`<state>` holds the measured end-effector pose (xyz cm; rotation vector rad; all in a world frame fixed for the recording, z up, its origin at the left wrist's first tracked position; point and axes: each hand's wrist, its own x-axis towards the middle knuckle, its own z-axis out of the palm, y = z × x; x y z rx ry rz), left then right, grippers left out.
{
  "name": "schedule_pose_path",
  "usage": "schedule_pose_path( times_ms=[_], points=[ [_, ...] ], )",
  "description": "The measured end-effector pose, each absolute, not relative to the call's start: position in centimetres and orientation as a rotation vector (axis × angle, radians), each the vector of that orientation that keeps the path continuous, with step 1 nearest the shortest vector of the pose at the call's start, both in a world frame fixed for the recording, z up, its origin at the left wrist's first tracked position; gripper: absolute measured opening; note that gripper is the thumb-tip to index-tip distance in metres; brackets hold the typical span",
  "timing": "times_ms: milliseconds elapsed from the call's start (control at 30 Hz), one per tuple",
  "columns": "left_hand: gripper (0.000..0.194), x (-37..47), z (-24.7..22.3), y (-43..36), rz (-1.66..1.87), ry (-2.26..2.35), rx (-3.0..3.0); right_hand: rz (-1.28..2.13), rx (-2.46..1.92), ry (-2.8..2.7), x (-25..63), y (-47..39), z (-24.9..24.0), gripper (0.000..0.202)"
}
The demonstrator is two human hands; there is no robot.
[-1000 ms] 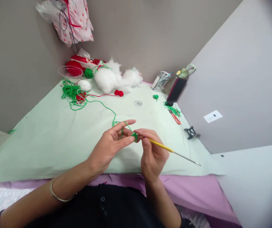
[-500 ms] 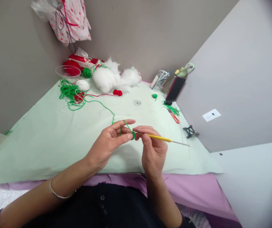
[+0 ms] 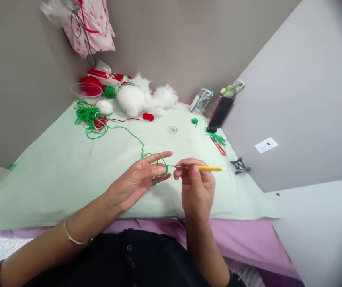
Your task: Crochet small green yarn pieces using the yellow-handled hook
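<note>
On my feed, white stuffing [image 3: 133, 99], tangled green yarn [image 3: 85, 113] and a clear cup [image 3: 201, 106] sit well back on the desk [image 3: 69, 175]; one green strand [image 3: 131, 134] runs forward to the left hand [image 3: 137, 177], whose fingers pinch a small green crochet piece [image 3: 167, 170]. The fingers of the right hand [image 3: 199, 187] grip the yellow-handled crochet hook [image 3: 208, 168] over the desk's near side, its long axis lying crosswise in my view, one metal shaft pointing left to the piece.
</note>
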<state>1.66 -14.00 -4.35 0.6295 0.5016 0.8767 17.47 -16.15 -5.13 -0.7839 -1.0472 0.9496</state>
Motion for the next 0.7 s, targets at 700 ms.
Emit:
schedule_pose_path(
  times_ms=[700],
  points=[
    [0.049, 1.7, -4.0, -14.3, 0.854, 0.434, 0.527, 1.043, -0.761, -0.888, 17.8, -15.8, -5.7, 0.017]
  ],
)
